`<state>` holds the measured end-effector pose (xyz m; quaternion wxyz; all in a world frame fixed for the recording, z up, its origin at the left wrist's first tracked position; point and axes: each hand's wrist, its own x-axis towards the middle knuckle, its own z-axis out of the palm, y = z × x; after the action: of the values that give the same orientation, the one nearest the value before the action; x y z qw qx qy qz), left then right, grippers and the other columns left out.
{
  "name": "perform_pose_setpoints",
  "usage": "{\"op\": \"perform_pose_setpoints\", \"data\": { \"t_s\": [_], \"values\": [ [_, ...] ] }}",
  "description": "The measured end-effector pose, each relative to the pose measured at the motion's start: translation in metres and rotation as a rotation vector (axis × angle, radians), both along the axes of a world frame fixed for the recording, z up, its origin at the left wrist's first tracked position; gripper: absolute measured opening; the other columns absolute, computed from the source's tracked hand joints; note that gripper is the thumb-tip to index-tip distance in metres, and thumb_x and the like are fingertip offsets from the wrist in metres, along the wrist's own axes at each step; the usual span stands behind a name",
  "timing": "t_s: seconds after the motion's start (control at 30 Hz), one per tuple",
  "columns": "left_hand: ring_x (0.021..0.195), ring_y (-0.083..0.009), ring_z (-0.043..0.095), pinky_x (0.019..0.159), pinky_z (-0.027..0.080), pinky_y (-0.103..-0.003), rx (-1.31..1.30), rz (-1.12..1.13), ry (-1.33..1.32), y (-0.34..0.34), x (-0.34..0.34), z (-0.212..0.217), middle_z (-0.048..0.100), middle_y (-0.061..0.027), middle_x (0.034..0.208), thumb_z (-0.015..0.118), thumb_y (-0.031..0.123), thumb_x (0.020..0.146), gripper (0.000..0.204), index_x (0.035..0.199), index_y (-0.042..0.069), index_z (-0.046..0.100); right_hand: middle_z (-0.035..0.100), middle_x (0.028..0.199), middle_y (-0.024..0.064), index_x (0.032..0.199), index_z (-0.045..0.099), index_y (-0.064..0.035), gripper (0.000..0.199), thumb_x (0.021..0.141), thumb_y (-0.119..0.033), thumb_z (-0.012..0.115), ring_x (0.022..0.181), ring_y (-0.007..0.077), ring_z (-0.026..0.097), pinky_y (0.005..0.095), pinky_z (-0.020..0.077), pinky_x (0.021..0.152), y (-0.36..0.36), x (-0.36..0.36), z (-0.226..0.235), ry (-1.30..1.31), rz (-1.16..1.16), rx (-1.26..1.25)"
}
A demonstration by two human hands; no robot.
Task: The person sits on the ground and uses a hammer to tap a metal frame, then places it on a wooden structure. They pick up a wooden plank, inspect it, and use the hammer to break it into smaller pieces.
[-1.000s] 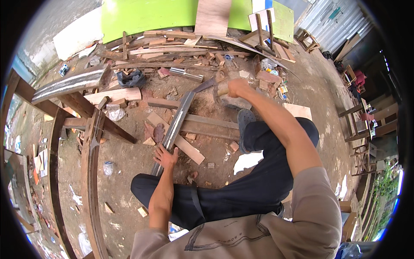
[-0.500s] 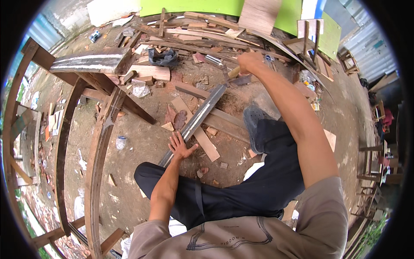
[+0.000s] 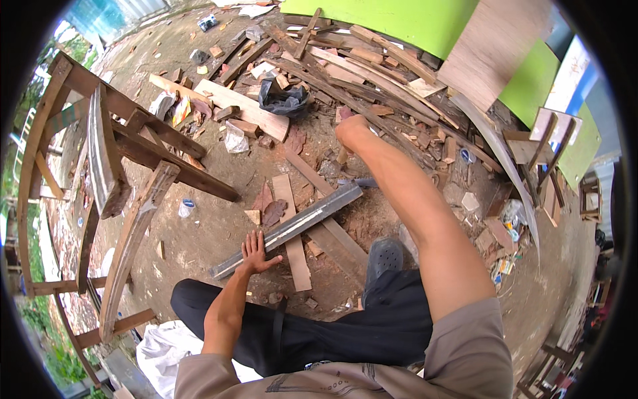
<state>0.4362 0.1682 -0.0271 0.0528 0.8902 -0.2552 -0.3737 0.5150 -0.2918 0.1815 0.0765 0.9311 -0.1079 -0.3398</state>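
My left hand (image 3: pixel 253 253) lies flat with fingers spread on a dark grey wooden beam (image 3: pixel 292 228) streaked with white. The beam slants across the ground, its far end to the right, over a thin plank (image 3: pixel 288 259) and a brown board (image 3: pixel 339 249). Beyond that far end, my right hand (image 3: pixel 352 132) is closed around a wooden-handled tool (image 3: pixel 342 157). A grey metal part shows under the handle, close to the beam's end; the tool's exact kind is unclear. My legs are bent on both sides of the near boards, with a grey clog (image 3: pixel 384 256) on one foot.
A wooden frame (image 3: pixel 143 213) stands at the left. Scrap timber (image 3: pixel 372 73) is heaped at the back, with a black plastic bag (image 3: pixel 282 98) before it. Green panels (image 3: pixel 392 23) and a plywood sheet (image 3: pixel 492 50) lean behind. White cloth (image 3: pixel 166 349) lies by my left side.
The view has turned, so the whole scene appears rotated clockwise. My right hand and the tool's handle have swung, the handle now pointing down toward the beam. My left hand stays on the beam.
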Motion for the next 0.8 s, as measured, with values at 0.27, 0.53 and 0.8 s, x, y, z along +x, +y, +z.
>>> {"op": "perform_pose_setpoints", "data": {
  "t_s": [0.27,0.53,0.8],
  "values": [
    [0.15,-0.0435,-0.009,0.119,-0.002,-0.058,0.191,0.079,-0.045,-0.026,-0.007,0.011,-0.006,-0.0241,0.164,0.053,0.09,0.069,0.133,0.158,0.006,0.0,0.067,0.128,0.0049,0.12,0.071,-0.0121,0.035,0.086,-0.02,0.071,0.111,0.025,0.068,0.0451,0.0585,0.08,-0.021,0.048,-0.06,-0.11,0.11,0.163],
    [0.152,-0.0383,-0.008,0.121,0.004,-0.053,0.578,-0.055,0.053,-0.054,0.002,0.035,-0.01,-0.0215,0.164,0.05,0.094,0.066,0.14,0.158,0.004,-0.003,0.068,0.125,0.0092,0.119,0.071,-0.0083,0.04,0.085,-0.03,0.069,0.113,0.028,0.066,0.0436,0.0558,0.09,-0.049,0.046,-0.11,0.111,0.062,0.41],
    [0.152,-0.0399,0.0,0.121,0.008,-0.053,0.582,0.002,0.047,-0.067,0.001,0.041,0.0,-0.0214,0.164,0.042,0.095,0.071,0.131,0.158,0.006,0.002,0.067,0.127,0.0103,0.119,0.071,-0.0091,0.036,0.086,-0.023,0.066,0.115,0.0297,0.066,0.0445,0.0548,0.093,-0.109,0.038,-0.157,0.018,0.123,0.382]
  ]
}}
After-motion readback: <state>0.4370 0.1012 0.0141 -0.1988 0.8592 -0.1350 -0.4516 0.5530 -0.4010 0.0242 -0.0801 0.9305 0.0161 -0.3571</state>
